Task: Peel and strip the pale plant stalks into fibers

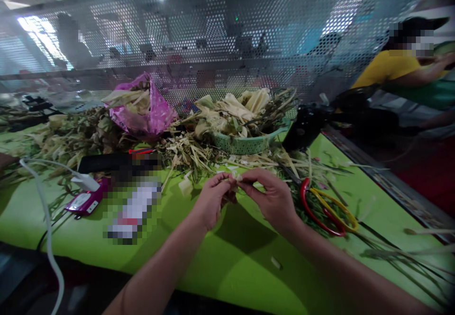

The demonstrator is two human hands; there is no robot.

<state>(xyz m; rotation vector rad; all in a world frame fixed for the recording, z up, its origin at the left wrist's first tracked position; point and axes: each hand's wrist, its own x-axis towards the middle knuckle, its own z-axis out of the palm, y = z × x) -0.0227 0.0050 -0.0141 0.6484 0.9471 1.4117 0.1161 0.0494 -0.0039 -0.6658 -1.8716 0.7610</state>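
Above the green table (213,272), my left hand (209,201) and my right hand (273,199) meet fingertip to fingertip. Between them is a small pale piece of husk (236,176), pinched by the thumb and forefinger of each hand; its lower part is hidden by my left fingers. Scissors with one red and one yellow handle loop (322,206) lie just right of my right hand, on green plant scraps. A pale husk scrap (185,187) rests left of my left hand. Another small scrap (276,263) lies nearer to me.
Behind my hands stands a green basket (245,145) heaped with dry husks. Left of it are a pink plastic bag (158,111), piled dried leaves (88,130) and a purple power strip (88,199) with a white cable. A black container (302,128) stands right; a perforated screen (213,35) rises behind.
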